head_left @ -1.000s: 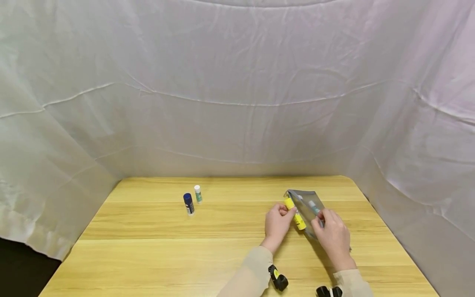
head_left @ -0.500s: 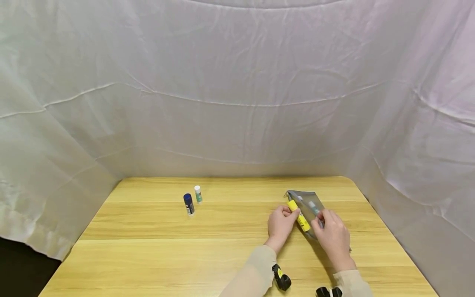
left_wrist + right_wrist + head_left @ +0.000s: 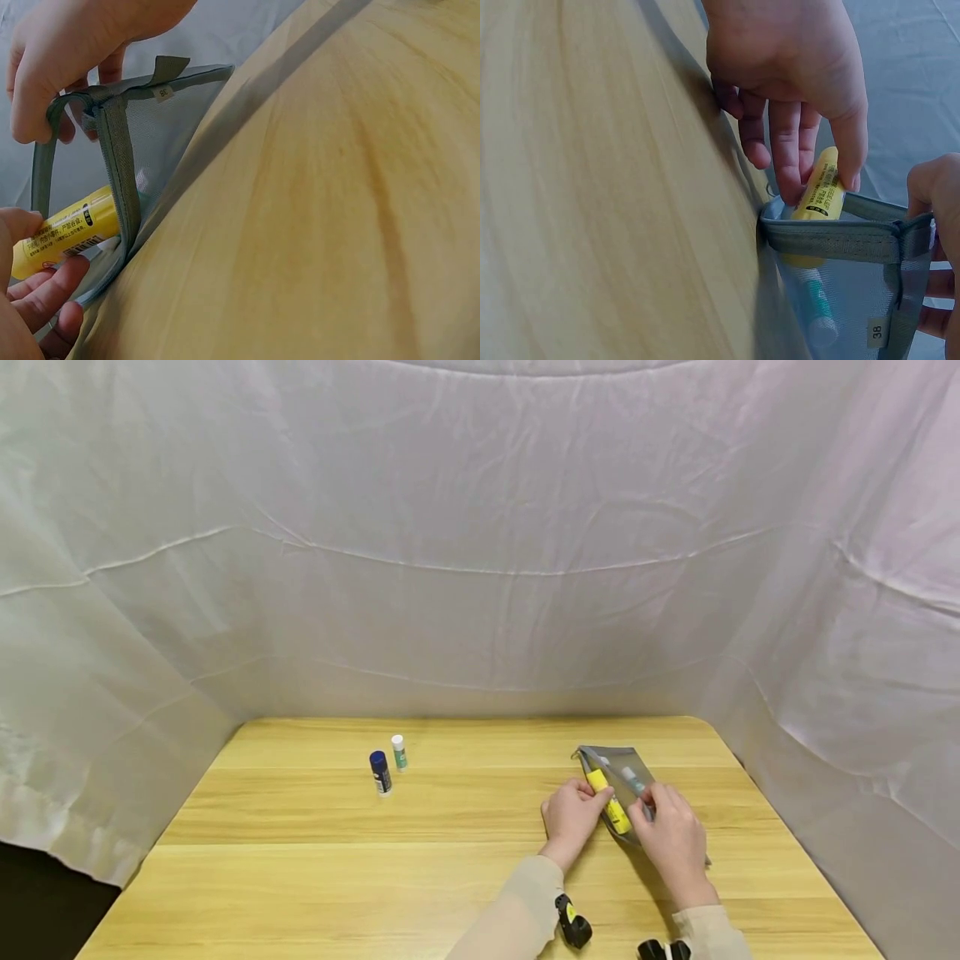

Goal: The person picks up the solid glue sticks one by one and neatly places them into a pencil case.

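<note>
My left hand (image 3: 572, 814) pinches a yellow glue stick (image 3: 69, 231) between thumb and fingers. One end of the stick is inside the open mouth of a grey mesh zip pouch (image 3: 840, 238); the other end stays out in the fingers. My right hand (image 3: 672, 837) pinches the pouch's upper rim and holds the mouth apart, as the left wrist view shows. Through the mesh a white and green glue stick (image 3: 819, 309) is visible inside the pouch.
On the left of the wooden table (image 3: 300, 877) stand a dark blue-capped glue stick (image 3: 381, 773) and a smaller white-capped green one (image 3: 399, 752), both upright. Pale cloth (image 3: 480, 627) hangs around the table's back and sides.
My left hand has shifted slightly right with the yellow glue stick, bringing it from beside the pouch's mouth into it. The right hand has stayed nearly still on the rim.
</note>
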